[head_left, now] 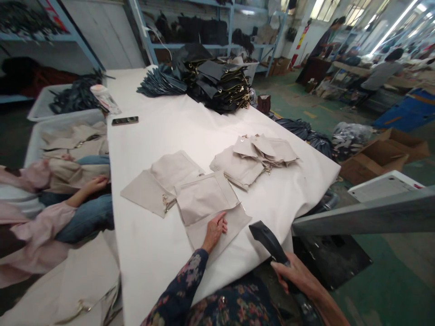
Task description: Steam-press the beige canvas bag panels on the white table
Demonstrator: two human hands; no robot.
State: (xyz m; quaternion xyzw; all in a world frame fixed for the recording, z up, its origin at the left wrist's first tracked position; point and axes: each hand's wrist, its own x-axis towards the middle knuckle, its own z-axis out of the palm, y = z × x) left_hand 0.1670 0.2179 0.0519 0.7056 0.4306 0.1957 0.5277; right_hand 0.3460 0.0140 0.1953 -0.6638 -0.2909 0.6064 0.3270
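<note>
My left hand (215,230) rests on the lower flap of a beige bag piece (204,197), index finger stretched out and the other fingers loosely bent. This piece lies flat on the white-covered table (152,267), with small metal fittings at its right edge. My right hand (288,271) is wrapped round the handle of a black hand tool with a flat, wide nozzle (267,237). The nozzle is off the table's front edge, to the right of the beige piece and apart from it. Two more beige pieces overlap to the left, one with a gold-coloured chain (166,203).
A beige pile (251,158) lies to the right, and black bag pieces (217,81) are stacked at the back. A phone (125,121) and a bottle (105,99) are near the left edge. Beside it sits another person (74,199). A metal beam (367,213) juts in at right.
</note>
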